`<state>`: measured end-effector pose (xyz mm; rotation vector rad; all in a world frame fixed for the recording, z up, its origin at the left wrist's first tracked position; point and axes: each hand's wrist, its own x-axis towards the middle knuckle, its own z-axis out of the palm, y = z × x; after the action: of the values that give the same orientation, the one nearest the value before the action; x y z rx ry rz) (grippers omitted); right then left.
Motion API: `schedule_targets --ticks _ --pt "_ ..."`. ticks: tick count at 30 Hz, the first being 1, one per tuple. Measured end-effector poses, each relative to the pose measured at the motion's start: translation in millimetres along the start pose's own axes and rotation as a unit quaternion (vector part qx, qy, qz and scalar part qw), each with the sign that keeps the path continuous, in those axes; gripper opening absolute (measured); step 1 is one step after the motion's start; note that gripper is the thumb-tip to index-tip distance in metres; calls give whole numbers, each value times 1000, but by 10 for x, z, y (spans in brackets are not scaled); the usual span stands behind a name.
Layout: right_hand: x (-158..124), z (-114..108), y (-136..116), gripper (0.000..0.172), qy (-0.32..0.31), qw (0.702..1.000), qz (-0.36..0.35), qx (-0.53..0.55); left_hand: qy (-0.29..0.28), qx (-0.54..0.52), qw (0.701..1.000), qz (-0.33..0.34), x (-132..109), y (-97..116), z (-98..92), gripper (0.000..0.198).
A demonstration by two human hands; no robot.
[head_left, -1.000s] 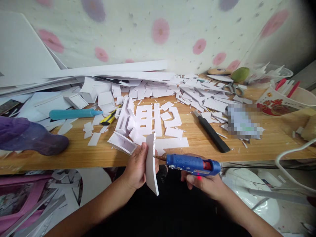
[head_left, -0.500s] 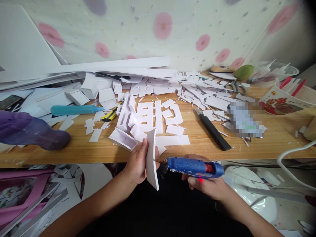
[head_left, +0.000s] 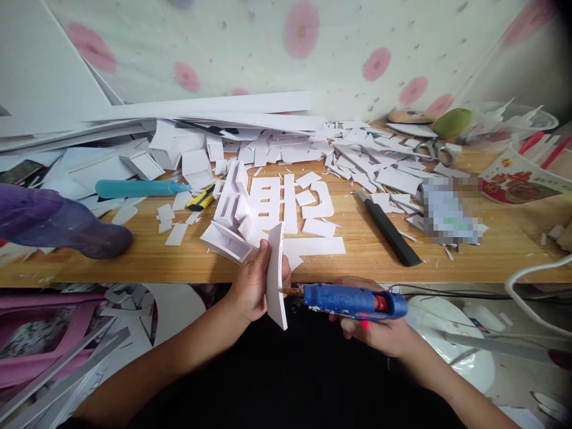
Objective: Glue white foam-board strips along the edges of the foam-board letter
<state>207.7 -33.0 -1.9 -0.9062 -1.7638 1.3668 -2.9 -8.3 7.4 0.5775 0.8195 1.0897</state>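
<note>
My left hand (head_left: pixel 254 286) grips a slightly bent white foam board piece (head_left: pixel 276 285) on edge, thumb on its near face. In my right hand (head_left: pixel 370 336) is a blue hot glue gun (head_left: pixel 342 301) with a red light glowing at its underside. The brown nozzle tip meets the right-hand edge of the board piece, or sits right beside it. Beyond my hands, cut white shapes (head_left: pixel 268 205) lie flat on the wooden table. An upright white foam assembly (head_left: pixel 230 196) and an open white box-like piece (head_left: pixel 226 241) stand to their left.
A black-handled cutter (head_left: pixel 393 232) lies at right, a yellow utility knife (head_left: pixel 202 198) and teal tube (head_left: pixel 138 188) at left. White scraps (head_left: pixel 286 146) pile along the back. Scissors (head_left: pixel 435 152) and a paper bowl (head_left: pixel 518 173) are far right. A white cable (head_left: pixel 513 298) loops at the right edge.
The view has shifted slightly, so the table sits a little higher in it. The glue gun tip has moved slightly along the edge of the foam board piece, toward its lower end.
</note>
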Motion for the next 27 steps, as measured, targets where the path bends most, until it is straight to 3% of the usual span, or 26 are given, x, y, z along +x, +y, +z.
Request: schedule_targets --ticks 6,13,17,27 --pt "-36 19 34 30 0 1000 9 17 -9 -11 1000 -13 1 0 2 60" --pt "-39 41 82 27 8 993 18 117 -7 -26 1000 -17 -1 -21 -15 57" --pt "-28 27 81 23 5 994 7 109 -4 -26 999 -17 -3 -24 -15 56" --pt "-62 36 74 32 8 997 36 71 -6 -19 1000 -23 -8 -13 -24 59"
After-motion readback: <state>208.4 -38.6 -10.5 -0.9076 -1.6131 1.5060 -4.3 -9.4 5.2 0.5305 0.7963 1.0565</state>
